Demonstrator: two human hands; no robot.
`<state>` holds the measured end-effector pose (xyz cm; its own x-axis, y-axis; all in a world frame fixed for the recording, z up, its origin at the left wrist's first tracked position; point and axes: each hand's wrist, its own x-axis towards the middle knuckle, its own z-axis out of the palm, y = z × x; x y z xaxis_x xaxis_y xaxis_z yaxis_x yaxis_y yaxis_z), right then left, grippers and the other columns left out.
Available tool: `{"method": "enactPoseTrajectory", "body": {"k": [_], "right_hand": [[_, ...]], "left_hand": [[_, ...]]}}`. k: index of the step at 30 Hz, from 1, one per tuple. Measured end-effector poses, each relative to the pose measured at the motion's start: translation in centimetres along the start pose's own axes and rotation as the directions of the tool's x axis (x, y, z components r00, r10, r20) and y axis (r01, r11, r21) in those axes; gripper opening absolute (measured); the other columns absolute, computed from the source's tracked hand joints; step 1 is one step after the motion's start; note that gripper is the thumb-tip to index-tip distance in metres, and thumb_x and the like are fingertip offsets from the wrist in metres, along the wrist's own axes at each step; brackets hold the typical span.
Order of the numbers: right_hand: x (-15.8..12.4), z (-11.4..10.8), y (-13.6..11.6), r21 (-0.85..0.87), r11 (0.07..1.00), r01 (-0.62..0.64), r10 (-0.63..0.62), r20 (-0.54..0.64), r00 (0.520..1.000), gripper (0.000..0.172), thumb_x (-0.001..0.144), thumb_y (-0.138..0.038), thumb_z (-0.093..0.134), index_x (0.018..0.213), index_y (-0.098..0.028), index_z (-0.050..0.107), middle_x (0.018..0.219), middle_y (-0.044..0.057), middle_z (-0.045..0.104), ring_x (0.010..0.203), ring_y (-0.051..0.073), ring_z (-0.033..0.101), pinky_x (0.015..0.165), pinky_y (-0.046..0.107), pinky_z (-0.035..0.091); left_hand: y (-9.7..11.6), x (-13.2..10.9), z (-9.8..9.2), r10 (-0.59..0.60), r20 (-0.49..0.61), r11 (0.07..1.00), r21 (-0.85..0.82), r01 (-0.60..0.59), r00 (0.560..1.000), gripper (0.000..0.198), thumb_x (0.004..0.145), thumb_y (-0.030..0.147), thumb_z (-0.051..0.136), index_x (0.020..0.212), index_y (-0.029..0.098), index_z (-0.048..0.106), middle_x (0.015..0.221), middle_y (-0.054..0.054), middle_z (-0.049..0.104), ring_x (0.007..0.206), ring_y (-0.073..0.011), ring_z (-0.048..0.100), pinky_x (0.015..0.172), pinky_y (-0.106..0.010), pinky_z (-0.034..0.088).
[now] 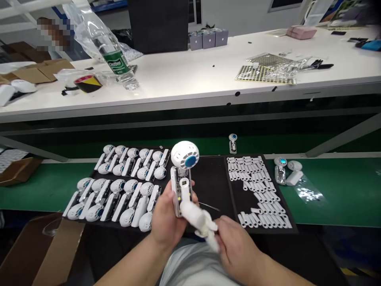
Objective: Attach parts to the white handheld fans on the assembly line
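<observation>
My left hand (166, 220) is closed round the open handle of a small white hand fan (184, 155), holding it upright with its round head and blue hub on top. My right hand (235, 246) is closed on a white handle cover (198, 216), pressing it against the fan's handle from below right. Both hands are over my lap at the near edge of a black mat (212, 186). The fingertips of my right hand are blurred.
Left on the mat lie two rows of white fans (119, 186); on the right mat, several white covers (258, 186). Three loose fans (287, 169) sit on the green belt (342, 186). The white bench behind holds a bottle (117, 59), tape and dotted sheets (264, 73).
</observation>
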<state>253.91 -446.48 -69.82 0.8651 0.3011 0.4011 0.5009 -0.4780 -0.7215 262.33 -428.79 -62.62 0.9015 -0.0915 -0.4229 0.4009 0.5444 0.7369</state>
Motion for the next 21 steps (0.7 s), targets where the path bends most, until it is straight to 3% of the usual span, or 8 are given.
{"method": "enactPoseTrajectory", "body": {"k": [2,5,6,8,12,16,18,21], "right_hand": [[-1.1,0.3,1.5,-0.048,0.997,0.064,-0.061,0.063,0.996,0.016,0.092,-0.016,0.036,0.091,-0.023,0.05,0.074,0.004,0.06,0.061,0.021,0.055,0.055,0.031,0.044],[-3.6,1.2,5.9,-0.188,0.967,-0.174,0.183,0.031,0.983,0.025,0.094,-0.019,0.028,0.094,-0.021,0.053,0.078,0.008,0.062,0.068,0.022,0.06,0.061,0.033,0.046],[-4.5,1.6,7.6,-0.266,0.912,-0.312,0.332,0.033,0.943,0.027,0.095,-0.021,0.027,0.096,-0.02,0.054,0.08,0.009,0.064,0.071,0.023,0.062,0.063,0.033,0.047],[-6.2,2.5,10.9,-0.355,0.812,-0.463,0.507,0.035,0.861,0.028,0.096,-0.025,0.029,0.097,-0.019,0.057,0.08,0.011,0.067,0.073,0.026,0.064,0.064,0.034,0.046],[-8.5,4.3,15.0,-0.426,0.69,-0.585,0.661,0.041,0.75,0.024,0.095,-0.023,0.034,0.085,-0.018,0.056,0.068,0.012,0.065,0.063,0.027,0.064,0.057,0.033,0.039],[-8.8,5.5,15.7,-0.424,0.65,-0.631,0.709,0.042,0.704,0.02,0.091,-0.02,0.039,0.075,-0.02,0.051,0.057,0.009,0.061,0.052,0.025,0.061,0.051,0.031,0.034],[-8.2,5.5,14.9,-0.388,0.671,-0.632,0.694,0.03,0.719,0.02,0.091,-0.021,0.037,0.075,-0.021,0.05,0.056,0.007,0.06,0.05,0.023,0.059,0.05,0.03,0.034],[-6.8,4.4,12.1,-0.297,0.752,-0.588,0.618,0.01,0.786,0.028,0.096,-0.026,0.028,0.084,-0.02,0.053,0.061,0.005,0.06,0.053,0.023,0.06,0.052,0.031,0.04]], "left_hand": [[-0.4,0.8,-0.6,-0.031,-0.069,0.999,-0.028,0.029,0.997,0.043,0.069,0.051,0.073,0.092,0.016,0.063,0.083,-0.006,0.065,0.06,-0.0153,0.056,0.055,-0.03,0.05],[-0.7,1.5,-1.6,-0.065,-0.113,0.998,0.011,0.066,0.991,0.041,0.068,0.037,0.083,0.096,0.018,0.06,0.092,-0.005,0.068,0.069,-0.0161,0.063,0.064,-0.03,0.054],[-0.8,1.4,-1.9,-0.083,-0.1,0.995,0.042,0.088,0.992,0.044,0.066,0.031,0.085,0.099,0.019,0.059,0.097,-0.007,0.069,0.075,-0.0188,0.066,0.068,-0.033,0.056],[-0.8,1.1,-2.3,-0.107,-0.049,0.986,0.127,0.112,0.993,0.048,0.063,0.027,0.088,0.1,0.02,0.059,0.101,-0.008,0.069,0.08,-0.0221,0.067,0.072,-0.037,0.058],[-1.0,0.2,-2.1,-0.114,0.057,0.962,0.254,0.096,0.992,0.043,0.066,0.046,0.085,0.085,0.017,0.059,0.081,-0.005,0.064,0.066,-0.0174,0.061,0.063,-0.035,0.057],[-1.4,0.2,-1.7,-0.136,0.052,0.952,0.284,0.116,0.989,0.05,0.068,0.061,0.077,0.085,0.019,0.056,0.079,-0.006,0.063,0.062,-0.019,0.06,0.056,-0.035,0.056],[-1.4,0.4,-1.6,-0.139,0.031,0.944,0.306,0.123,0.99,0.05,0.07,0.063,0.073,0.089,0.021,0.055,0.082,-0.006,0.064,0.064,-0.0202,0.061,0.055,-0.035,0.056],[-1.3,0.8,-1.5,-0.146,-0.001,0.918,0.373,0.136,0.989,0.047,0.07,0.053,0.076,0.097,0.021,0.054,0.086,-0.006,0.063,0.066,-0.0189,0.061,0.055,-0.033,0.055]]}}
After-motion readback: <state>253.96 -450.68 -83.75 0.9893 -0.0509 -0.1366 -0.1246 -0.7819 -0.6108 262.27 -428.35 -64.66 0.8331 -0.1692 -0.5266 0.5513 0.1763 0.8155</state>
